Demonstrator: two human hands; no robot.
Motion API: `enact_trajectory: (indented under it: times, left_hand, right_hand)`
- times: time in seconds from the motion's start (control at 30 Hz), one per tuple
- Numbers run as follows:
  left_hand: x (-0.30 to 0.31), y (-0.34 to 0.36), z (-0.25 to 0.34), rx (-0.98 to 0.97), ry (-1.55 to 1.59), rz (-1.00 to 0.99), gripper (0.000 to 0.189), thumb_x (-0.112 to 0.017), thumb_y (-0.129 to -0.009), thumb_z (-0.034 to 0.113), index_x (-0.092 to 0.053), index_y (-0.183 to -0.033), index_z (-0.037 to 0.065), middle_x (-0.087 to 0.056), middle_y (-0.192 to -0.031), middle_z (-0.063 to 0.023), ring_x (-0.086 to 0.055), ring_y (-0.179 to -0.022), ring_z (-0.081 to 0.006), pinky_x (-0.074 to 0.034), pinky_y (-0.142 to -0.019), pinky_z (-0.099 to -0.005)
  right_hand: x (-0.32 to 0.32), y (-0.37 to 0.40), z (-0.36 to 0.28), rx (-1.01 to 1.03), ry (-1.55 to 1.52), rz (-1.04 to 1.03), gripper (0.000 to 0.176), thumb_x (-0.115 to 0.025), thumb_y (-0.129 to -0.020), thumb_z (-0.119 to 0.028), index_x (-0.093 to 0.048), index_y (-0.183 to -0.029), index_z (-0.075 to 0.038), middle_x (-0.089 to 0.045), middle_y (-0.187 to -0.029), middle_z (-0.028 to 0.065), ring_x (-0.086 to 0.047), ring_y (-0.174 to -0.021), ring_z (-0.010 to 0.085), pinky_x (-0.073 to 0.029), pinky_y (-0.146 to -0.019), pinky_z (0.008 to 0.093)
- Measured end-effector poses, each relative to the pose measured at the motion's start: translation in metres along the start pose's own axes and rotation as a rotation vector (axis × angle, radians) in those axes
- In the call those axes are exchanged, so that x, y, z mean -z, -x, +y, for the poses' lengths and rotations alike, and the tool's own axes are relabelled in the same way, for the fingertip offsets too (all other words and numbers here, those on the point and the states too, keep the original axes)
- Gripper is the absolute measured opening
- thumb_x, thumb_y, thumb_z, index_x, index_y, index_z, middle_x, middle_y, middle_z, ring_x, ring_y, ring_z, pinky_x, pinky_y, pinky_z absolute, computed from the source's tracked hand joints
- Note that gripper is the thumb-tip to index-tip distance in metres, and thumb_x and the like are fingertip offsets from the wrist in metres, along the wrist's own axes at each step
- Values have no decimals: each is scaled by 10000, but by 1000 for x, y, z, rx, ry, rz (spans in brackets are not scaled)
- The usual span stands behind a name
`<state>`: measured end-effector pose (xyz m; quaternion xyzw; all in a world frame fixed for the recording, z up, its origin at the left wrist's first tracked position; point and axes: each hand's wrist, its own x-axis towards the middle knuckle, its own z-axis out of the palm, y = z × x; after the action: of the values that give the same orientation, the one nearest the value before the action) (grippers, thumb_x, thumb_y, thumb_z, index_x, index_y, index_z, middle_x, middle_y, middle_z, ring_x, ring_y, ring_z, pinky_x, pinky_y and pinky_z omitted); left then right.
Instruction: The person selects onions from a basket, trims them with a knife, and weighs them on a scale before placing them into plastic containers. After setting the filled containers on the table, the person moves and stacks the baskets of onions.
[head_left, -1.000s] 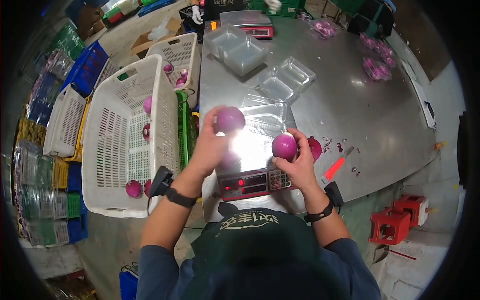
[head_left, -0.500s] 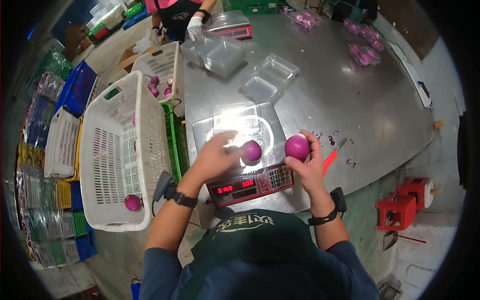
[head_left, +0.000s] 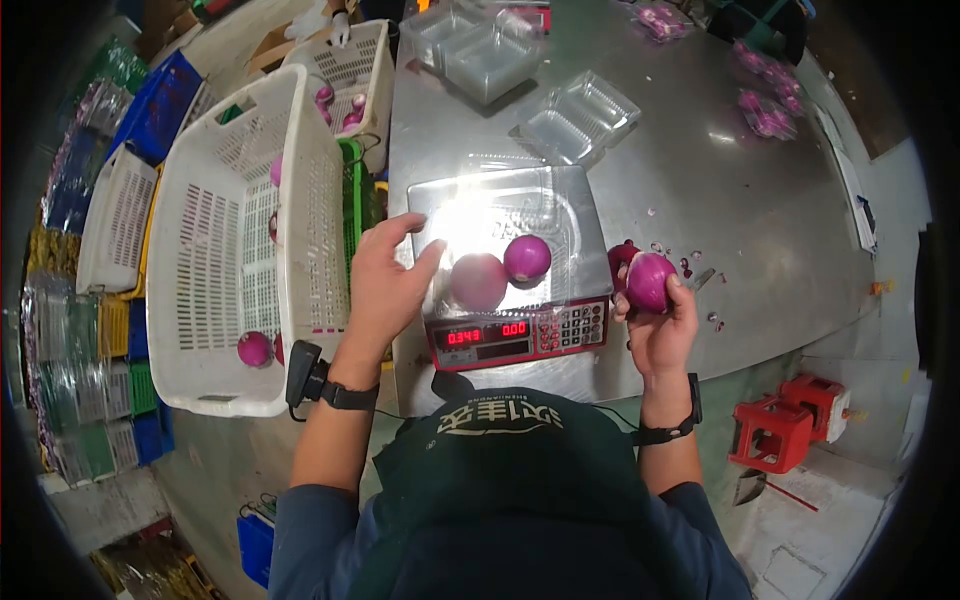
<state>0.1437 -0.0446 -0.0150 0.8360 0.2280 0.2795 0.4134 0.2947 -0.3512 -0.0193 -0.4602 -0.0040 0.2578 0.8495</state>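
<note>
Working at a metal desk, spreading empty fingers of the left hand just beside two purple onions on the scale. Displaying a higher weight than a moment ago, so apparently weighing both; holding another onion in curled fingers of the right hand.

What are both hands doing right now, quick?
Left hand: open, holding nothing, beside the scale.
Right hand: closed, holding a purple onion.
</note>
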Motion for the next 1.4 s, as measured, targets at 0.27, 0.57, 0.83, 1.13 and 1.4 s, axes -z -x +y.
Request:
enact_trajectory:
  times: [0.27, 0.57, 0.83, 1.13, 1.4]
  left_hand:
    - [-31, -7, 33, -356, -273, -228, 392, -788, -834, 194, -678, -1174, 33, -698, -995, -140, -616, -955, -347, -487, -888, -446]
    - [-82, -26, 39, -184, -438, -619, 574, -821, -770, 365, -631, -1225, 72, -689, -891, -158, -623, -866, -375, -492, -815, -467]
    - [-77, -6, 22, -354, -383, -221, 525, -826, -754, 225, -669, -1248, 139, -561, -1263, -163, -497, -1169, -387, -394, -979, -495]
    - [-73, -3, 16, -284, -312, -117, 490, -805, -766, 97, -677, -1238, 134, -530, -1349, -182, -476, -1221, -406, -382, -1047, -505]
    - [-23, 12, -10, -23, -51, 107, 390, -793, -795, 82, -666, -1163, 62, -605, -1283, -134, -572, -1165, -282, -464, -990, -388]
  right_hand:
    - [-11, -1, 5, 37, 166, -30, 441, -621, -921, -206, -482, -1315, -62, -627, -1095, 137, -616, -754, 225, -522, -685, 366]
    - [-37, 2, 11, 72, 529, -190, 632, -780, -817, -18, -471, -1368, -38, -608, -1192, 91, -624, -1074, 164, -513, -966, 324]
    - [-68, -8, 21, 54, 1120, -240, 578, -851, -791, -195, -533, -1247, -41, -639, -1021, 75, -605, -846, 83, -534, -797, 262]
    - [-57, -20, 39, 510, 1407, -397, 491, -827, -801, -220, -669, -1224, -27, -671, -1175, 155, -706, -981, 341, -577, -845, 395]
    - [-32, -49, 26, 376, 1062, -53, 284, -794, -865, -150, -711, -1106, -23, -646, -1029, 57, -562, -677, 87, -481, -634, 249]
